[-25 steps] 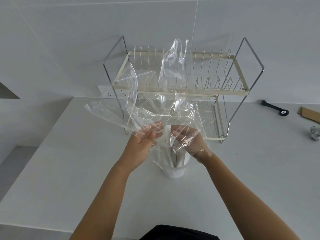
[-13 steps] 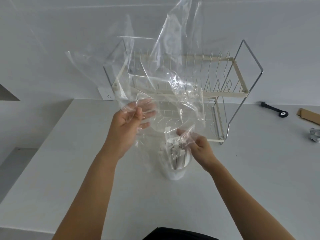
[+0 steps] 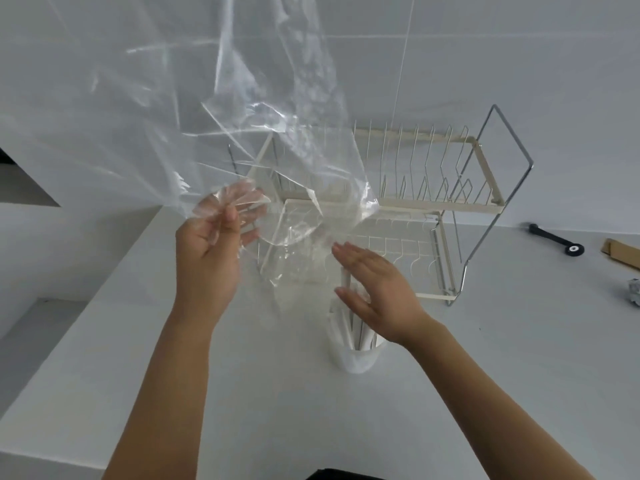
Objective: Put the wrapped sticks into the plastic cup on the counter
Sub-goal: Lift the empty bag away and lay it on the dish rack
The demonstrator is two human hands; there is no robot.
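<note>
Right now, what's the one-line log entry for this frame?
left hand: pinching bag, raised | right hand: open, above cup | sticks: upright in cup | cup: on counter

A glossy, crinkled clear plastic bag is gleaming; at two o'clock, a shiny metal-wire rack is standing on the matt counter.

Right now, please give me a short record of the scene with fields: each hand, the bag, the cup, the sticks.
left hand: raised, pinching the clear plastic bag
right hand: open, empty, just above the cup
plastic cup: upright on the counter
wrapped sticks: standing in the cup
bag contents: none visible
</note>
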